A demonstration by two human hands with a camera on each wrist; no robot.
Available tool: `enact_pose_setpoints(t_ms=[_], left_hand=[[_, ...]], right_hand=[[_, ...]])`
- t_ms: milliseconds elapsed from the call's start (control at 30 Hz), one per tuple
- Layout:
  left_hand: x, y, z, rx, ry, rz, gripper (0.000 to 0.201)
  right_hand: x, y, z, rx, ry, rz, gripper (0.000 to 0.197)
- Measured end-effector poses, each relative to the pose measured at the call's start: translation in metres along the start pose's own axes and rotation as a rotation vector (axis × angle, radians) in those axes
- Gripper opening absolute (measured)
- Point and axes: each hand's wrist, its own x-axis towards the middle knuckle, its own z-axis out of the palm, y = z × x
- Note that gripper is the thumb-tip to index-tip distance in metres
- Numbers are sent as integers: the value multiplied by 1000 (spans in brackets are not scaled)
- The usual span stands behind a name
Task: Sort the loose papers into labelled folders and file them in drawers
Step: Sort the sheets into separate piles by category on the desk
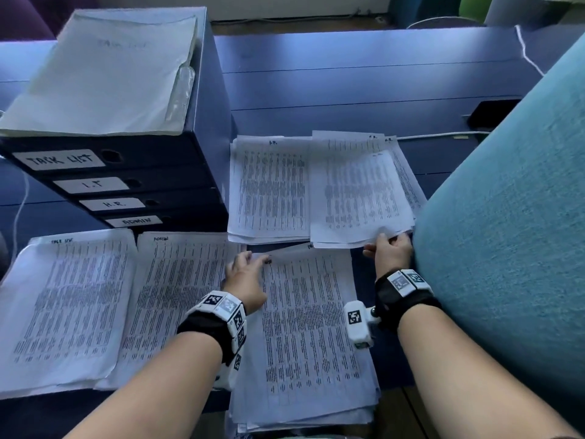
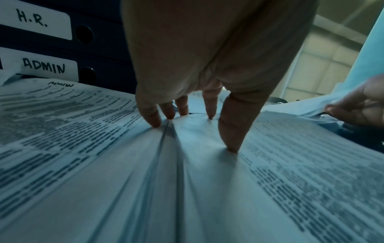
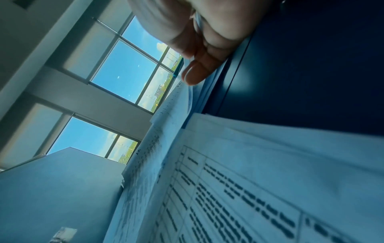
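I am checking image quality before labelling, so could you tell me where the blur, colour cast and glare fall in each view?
Head view: blue cast overall, glare washes out the folder on the drawer unit, edges bend. Left wrist view: dim, the left hand is in shadow, print smears near the lens. Right wrist view: bright window behind the right hand, nearby sheet soft.

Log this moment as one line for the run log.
step: sorting | left hand: pressing centre stack | right hand: pinching sheet on H.R. pile | drawers: shut
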Motion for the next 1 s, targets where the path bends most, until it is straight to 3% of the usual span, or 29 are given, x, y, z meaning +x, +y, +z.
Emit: enact_pose_setpoints(t_ms=[100, 200, 267, 400, 467, 600, 700, 867, 1000], left_hand=[[1, -2, 6, 17, -3, -5, 91], [2, -2, 7, 34, 8, -11, 90], [3, -3, 8, 42, 16, -19, 90], [4, -3, 9, 66, 47, -22, 89], [3, -4, 9, 82, 70, -27, 88], [4, -10, 6, 51, 113, -66, 98], [3, -15, 3, 22, 144, -106, 108], [-7, -16, 1, -143, 190, -104, 112], [-13, -20, 1, -172, 243, -107, 104]], right_hand=[[11, 7, 4, 25, 5, -20, 19], [14, 12, 6, -93, -36, -37, 64], [12, 13, 6, -251, -58, -112, 72], [2, 12, 6, -620, -106, -342, 61], [-3, 13, 7, -857, -211, -470, 51], [-2, 17, 6, -1134, -426, -306, 54], [1, 19, 3, -1094, -458, -268, 56], [-12, 23, -7, -842, -346, -475, 36], [-37, 24, -14, -737, -372, -575, 20]])
